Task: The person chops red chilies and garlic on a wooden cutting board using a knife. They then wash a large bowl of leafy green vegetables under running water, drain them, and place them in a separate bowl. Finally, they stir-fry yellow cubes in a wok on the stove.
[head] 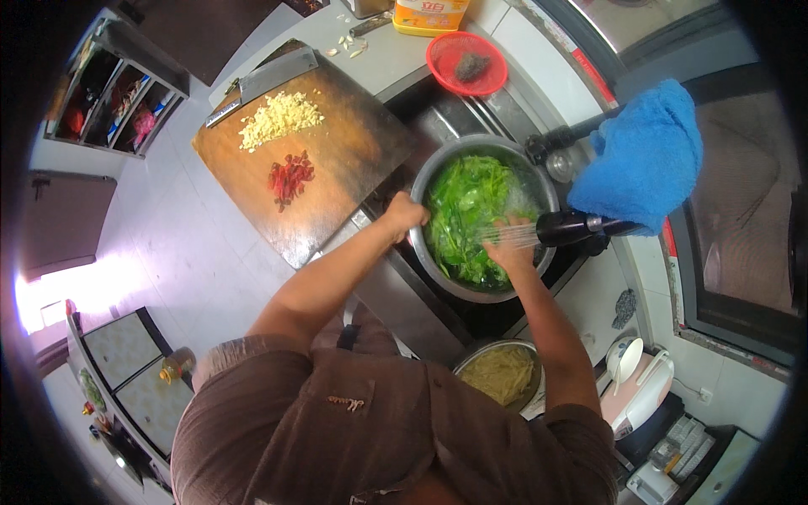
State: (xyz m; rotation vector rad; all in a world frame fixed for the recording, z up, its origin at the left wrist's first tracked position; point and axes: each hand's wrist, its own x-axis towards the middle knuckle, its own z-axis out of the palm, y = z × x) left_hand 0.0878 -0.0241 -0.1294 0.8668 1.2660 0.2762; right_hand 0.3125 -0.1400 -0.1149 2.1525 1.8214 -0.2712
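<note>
A large metal basin in the sink holds leafy greens in water. My left hand grips the basin's rim on its left side. Among the greens, under a spray of water, is my right hand; its fingers are partly hidden by water and leaves, so whether they hold any is unclear. The spray comes from a black faucet head just right of that hand.
Left of the sink, a wooden cutting board bears a cleaver, chopped garlic and chopped red peppers. A red strainer sits behind the basin. A blue cloth hangs over the faucet. A bowl of pale shreds stands nearer me.
</note>
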